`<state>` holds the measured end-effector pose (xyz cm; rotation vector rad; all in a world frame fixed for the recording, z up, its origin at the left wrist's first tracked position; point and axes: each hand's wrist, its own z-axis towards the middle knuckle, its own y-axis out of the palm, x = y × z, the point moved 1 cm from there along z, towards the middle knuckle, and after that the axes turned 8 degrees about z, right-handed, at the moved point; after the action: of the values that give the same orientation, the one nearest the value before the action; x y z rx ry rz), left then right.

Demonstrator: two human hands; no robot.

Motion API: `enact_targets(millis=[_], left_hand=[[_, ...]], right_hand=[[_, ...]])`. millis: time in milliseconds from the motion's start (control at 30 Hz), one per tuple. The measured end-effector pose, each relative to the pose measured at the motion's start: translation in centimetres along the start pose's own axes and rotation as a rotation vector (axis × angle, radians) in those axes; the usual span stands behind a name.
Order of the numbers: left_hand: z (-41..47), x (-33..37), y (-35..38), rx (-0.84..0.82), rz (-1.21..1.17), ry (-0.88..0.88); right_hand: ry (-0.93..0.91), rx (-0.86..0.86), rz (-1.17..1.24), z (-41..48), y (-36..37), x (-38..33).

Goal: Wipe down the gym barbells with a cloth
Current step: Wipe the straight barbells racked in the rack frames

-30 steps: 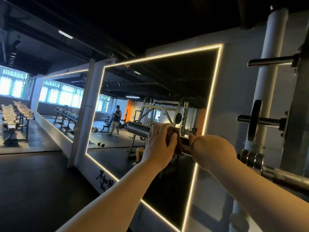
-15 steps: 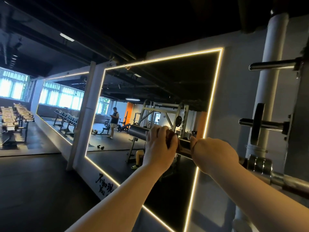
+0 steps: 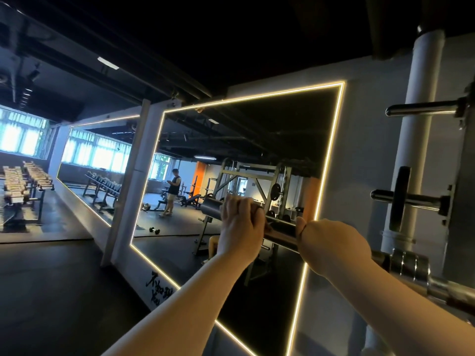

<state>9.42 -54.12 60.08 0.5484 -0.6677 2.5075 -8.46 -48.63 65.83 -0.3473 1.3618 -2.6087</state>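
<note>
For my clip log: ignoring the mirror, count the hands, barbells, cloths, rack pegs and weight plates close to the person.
hands: 2 (left hand, right hand)
barbell: 1
cloth: 1
rack pegs: 2 (upper peg, lower peg)
weight plate: 1
total: 7

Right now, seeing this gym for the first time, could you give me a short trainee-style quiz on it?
1. True or false: the left hand wraps a cloth round the barbell.
2. The right hand grips: A) the barbell, B) a dumbbell, C) the mirror frame?
3. What sits on the middle rack peg at right?
Key: 1 true; 2 A; 3 a dark weight plate.
</note>
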Motion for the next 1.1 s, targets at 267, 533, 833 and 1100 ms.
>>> enact_targets(millis=[267,533,833,1100], left_hand=[[0.5,-3.4,-1.2,0.020,-0.020,0.070],[4.4,-3.6,-1.5,0.091,-0.067,-0.212],[4.7,-6.6,-2.4,0.035,-0.094,0.010],[7.7,-7.3,-0.9,0.050,0.092,-0.257]], right_hand=[[-0.049,0.005,-0.048,0.3,-0.1,-0.5],[-0.052,0.012,-0.049,0.7,0.4,-0.1],[-0.040,0.078,0.016,0.5,0.8,-0.1],[0.009,0.072,0.025,1.0,1.2,-0.1]])
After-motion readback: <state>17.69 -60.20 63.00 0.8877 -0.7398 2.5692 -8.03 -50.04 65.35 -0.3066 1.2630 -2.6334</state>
